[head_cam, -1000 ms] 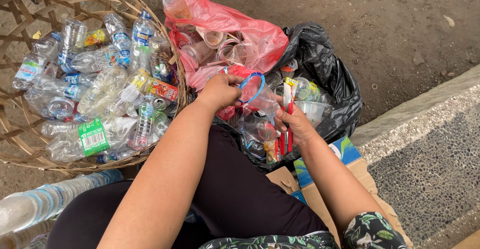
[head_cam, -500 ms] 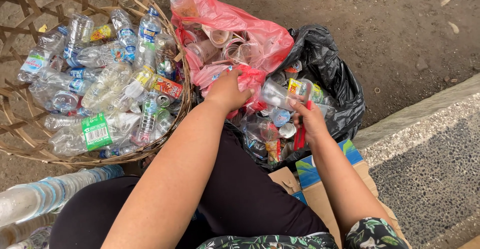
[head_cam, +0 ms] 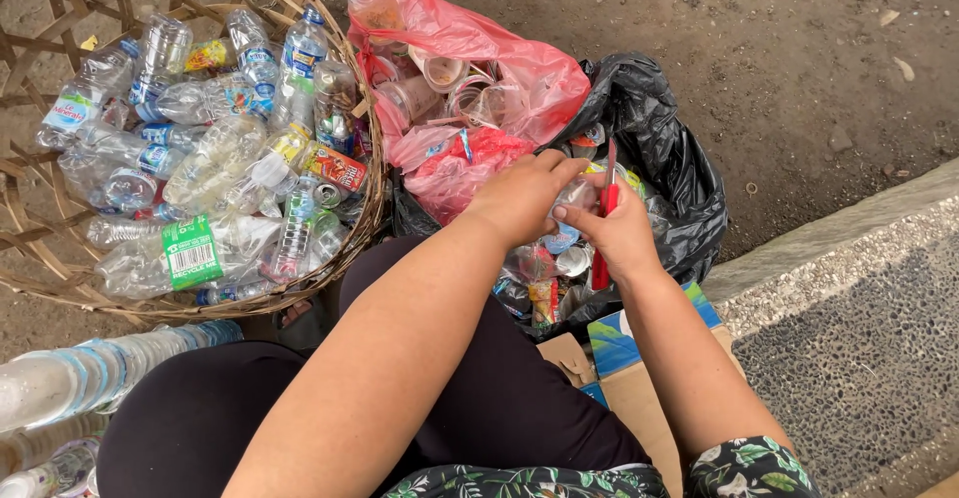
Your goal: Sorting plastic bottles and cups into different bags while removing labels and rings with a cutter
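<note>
Bare dirt ground beside a concrete kerb (head_cam: 829, 233). A black bag (head_cam: 664, 148) of plastic scrap lies open. Directly over it, the right hand (head_cam: 614, 233) grips a red-handled cutter (head_cam: 603, 226); the left hand (head_cam: 519, 196) is closed on a clear plastic cup (head_cam: 577, 196). Left of the bag: red bag (head_cam: 499, 68), then wicker basket (head_cam: 60, 288) of bottles.

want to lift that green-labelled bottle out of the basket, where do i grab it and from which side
Probably best by the body just beside the green label, coming straight down from above. The bottle lies on its side on top of the pile near the basket rim closest to the person, so its upper side is bare, while other bottles press in around it. It looks crushed, so the flattened middle should pinch easily.
</note>
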